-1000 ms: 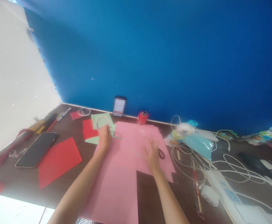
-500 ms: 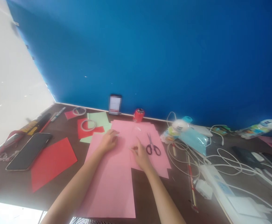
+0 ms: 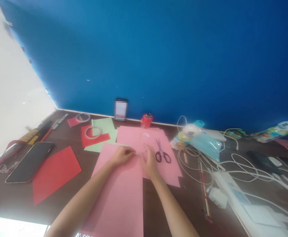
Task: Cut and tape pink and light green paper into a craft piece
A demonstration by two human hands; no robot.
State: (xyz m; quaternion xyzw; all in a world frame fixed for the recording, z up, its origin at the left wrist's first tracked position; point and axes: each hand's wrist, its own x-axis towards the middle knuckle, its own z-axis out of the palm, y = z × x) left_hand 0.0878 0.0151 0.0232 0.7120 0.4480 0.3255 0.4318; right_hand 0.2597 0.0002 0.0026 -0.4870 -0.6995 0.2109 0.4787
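Observation:
My left hand (image 3: 122, 155) and my right hand (image 3: 149, 162) meet over a large pink paper sheet (image 3: 124, 194) on the dark table. The fingers of both are pinched on the ends of a thin pale strip (image 3: 138, 153) stretched between them. Black-handled scissors (image 3: 162, 154) lie on more pink sheets (image 3: 170, 171), just right of my right hand. A roll of tape (image 3: 92, 132) rests on a red paper piece at the back left, apart from my left hand.
At left are a red sheet (image 3: 53, 172), a dark phone (image 3: 30, 161) and pens. Green paper (image 3: 104, 126), a second tape ring (image 3: 82, 117), a red cylinder (image 3: 146, 120) and an upright phone (image 3: 120, 109) sit by the blue wall. White cables (image 3: 235, 168), a power strip (image 3: 229, 191), a ruler (image 3: 204, 187) crowd the right.
My left hand let go of the tape roll at the back left and came right to meet my right hand. My right hand moved off the scissors, and both now pinch the strip.

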